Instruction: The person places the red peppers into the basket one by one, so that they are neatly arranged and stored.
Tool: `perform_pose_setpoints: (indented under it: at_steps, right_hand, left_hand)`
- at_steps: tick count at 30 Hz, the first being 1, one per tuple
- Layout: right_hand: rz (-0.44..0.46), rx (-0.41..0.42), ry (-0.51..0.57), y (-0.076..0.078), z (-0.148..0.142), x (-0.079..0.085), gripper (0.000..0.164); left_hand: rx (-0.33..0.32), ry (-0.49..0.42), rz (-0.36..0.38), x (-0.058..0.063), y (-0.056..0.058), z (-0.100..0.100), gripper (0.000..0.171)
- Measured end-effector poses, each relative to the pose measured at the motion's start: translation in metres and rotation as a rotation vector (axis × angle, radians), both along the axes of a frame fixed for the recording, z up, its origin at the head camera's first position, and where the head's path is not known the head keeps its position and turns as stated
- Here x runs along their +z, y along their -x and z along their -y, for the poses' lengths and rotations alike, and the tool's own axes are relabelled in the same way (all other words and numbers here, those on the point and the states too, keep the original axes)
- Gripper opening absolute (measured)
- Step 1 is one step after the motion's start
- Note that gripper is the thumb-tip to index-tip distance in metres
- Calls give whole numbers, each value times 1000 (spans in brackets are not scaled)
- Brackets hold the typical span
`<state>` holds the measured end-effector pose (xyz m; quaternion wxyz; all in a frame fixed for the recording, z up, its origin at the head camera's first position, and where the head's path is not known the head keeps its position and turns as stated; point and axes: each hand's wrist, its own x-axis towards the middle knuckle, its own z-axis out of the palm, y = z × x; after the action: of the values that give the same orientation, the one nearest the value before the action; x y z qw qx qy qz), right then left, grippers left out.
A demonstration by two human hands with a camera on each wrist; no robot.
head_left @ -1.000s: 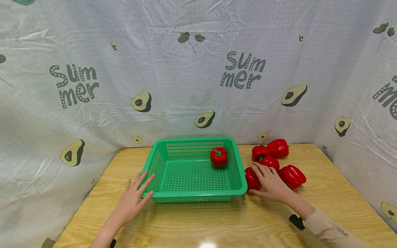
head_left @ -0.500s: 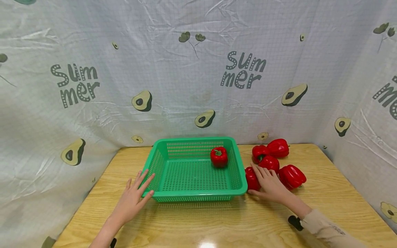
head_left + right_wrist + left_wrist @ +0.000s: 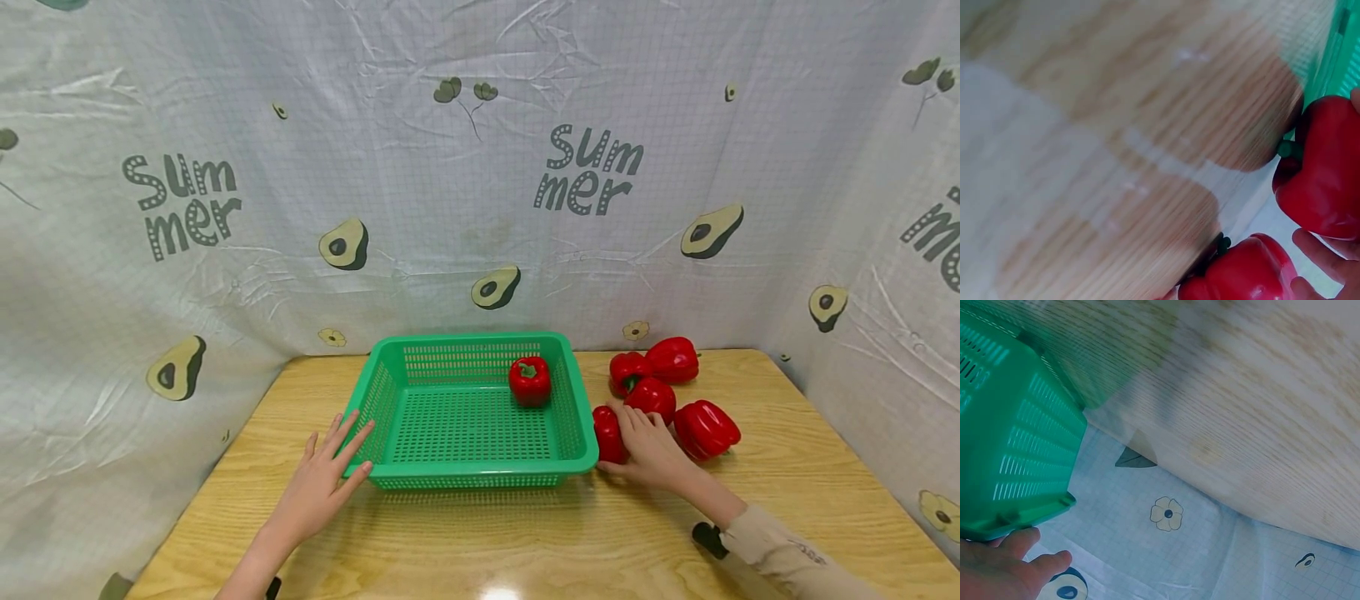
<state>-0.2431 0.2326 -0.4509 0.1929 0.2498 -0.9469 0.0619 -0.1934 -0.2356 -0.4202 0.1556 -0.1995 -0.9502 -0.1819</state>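
My left hand (image 3: 318, 483) rests with spread, straight fingers on the left rim of a green plastic basket (image 3: 480, 469). The left wrist view has part of that hand (image 3: 1007, 565) at the rim. On the table right of the basket, my right hand (image 3: 651, 450) holds a red bell pepper (image 3: 609, 437), fingers along its far side and thumb at its near side. In the right wrist view this pepper (image 3: 1325, 172) lies close to the basket wall, green stem showing. Another red bell pepper (image 3: 529, 382) stands inside the basket, at its back right.
Several more red bell peppers lie behind and right of my right hand, among them one on its side (image 3: 707, 429) and one at the back (image 3: 672, 360). The wooden table (image 3: 465, 542) ends at a printed cloth (image 3: 420, 167) behind and at both sides.
My right hand has shifted slightly left and its fingers have drawn in around the bell pepper. The left hand and the basket look unchanged.
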Motion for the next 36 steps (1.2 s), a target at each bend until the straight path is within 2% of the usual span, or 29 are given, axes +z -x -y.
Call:
perform_pose_setpoints:
  at_steps: [10, 23, 36]
  right_hand:
    - [67, 54, 105, -2, 1, -2, 89]
    - [-15, 56, 74, -4, -1, -2, 87]
    - [6, 68, 74, -8, -10, 4, 83]
  left_hand:
    - [1, 1, 9, -1, 0, 0, 53]
    - [4, -4, 23, 0, -1, 0, 53]
    - [4, -11, 13, 1, -1, -1, 52]
